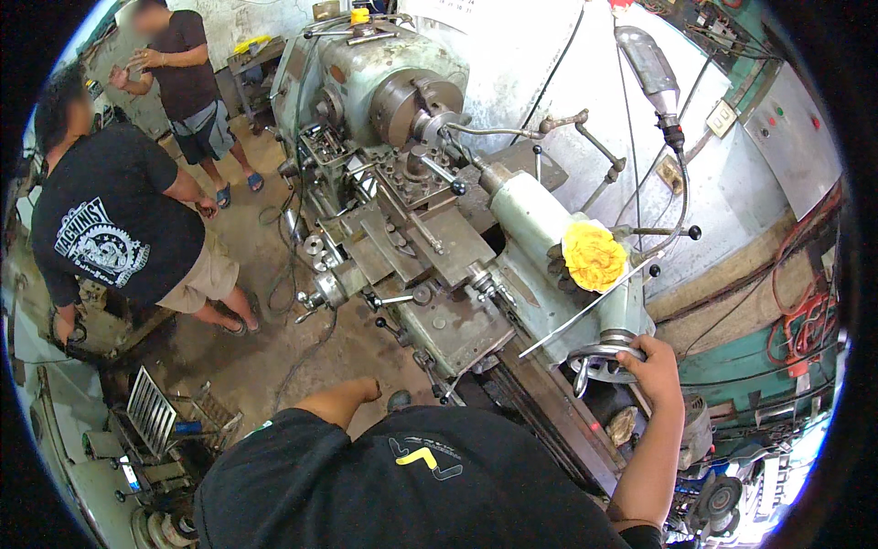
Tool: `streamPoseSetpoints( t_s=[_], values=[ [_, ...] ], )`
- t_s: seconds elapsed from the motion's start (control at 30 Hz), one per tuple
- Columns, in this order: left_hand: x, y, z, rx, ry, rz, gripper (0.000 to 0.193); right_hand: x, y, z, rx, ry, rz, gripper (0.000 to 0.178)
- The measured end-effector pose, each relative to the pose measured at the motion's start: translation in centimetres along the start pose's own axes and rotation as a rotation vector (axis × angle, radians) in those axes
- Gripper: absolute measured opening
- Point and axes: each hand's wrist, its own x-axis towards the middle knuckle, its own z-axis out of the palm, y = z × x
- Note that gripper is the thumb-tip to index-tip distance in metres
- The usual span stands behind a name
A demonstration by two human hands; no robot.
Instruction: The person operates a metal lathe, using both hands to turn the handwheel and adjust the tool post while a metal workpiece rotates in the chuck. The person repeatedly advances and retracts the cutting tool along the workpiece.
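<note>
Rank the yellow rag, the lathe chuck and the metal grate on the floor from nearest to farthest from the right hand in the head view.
1. Yellow rag: just above the right hand, lying on the tailstock.
2. Lathe chuck: far up and to the left, at the head of the machine.
3. Metal grate: across the picture at lower left, on the floor.

Signs, labels and panels around the lathe

A white sheet-like sign (pixel 439 11) hangs at the top centre, cut by the frame edge. At upper right, a grey control panel (pixel 788 137) carries 3 small red and green lights; no packages or screens show.
</note>
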Motion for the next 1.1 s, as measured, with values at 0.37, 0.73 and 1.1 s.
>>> streamPoseSetpoints(
  t_s=[0.37,0.73,1.1],
  values=[
    [0.4,-1.8,0.2,0.093,0.12,0.203,0.04,0.8,-1.9,1.1,-0.312,0.012,0.124,0.056],
    [4.3,-4.0,-0.3,0.161,0.113,0.314,0.039,0.9,-4.9,3.1,-0.503,0.031,0.1,0.054],
    [2.6,-6.3,-1.1,0.203,0.068,0.181,0.034,1.2,-5.8,3.1,-0.536,-0.008,0.152,0.051]
  ],
)
